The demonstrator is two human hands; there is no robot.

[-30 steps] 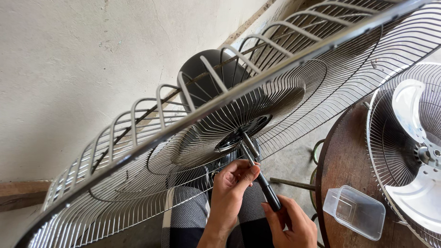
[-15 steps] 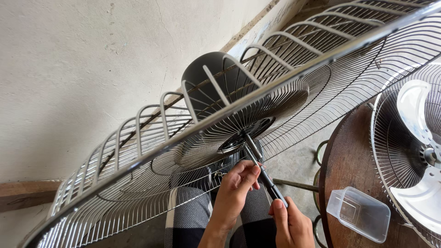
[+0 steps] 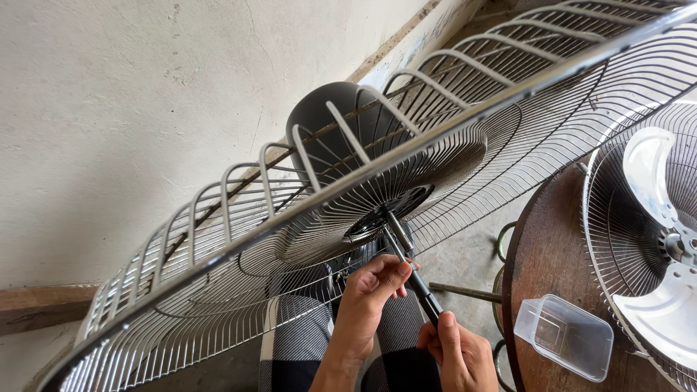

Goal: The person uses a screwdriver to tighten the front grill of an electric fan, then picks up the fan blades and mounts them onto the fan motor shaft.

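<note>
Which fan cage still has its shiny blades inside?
The smaller fan cage on the round wooden table, at right. The big cage by the hands shows no blades.

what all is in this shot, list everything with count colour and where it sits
fan guard: one, silver wire, tilted across the middle of the view
motor housing: one, dark grey, behind the guard near the wall
screwdriver: one, black handle with metal shaft, tip at the guard's hub
round table: one, dark brown wood, right side
second fan: one, silver guard with pale blades, on the table at the right edge
plastic container: one, clear, on the table near its edge
wall: off-white, left and top
left hand: fingers around the screwdriver shaft
right hand: gripping the screwdriver handle at the bottom
</note>
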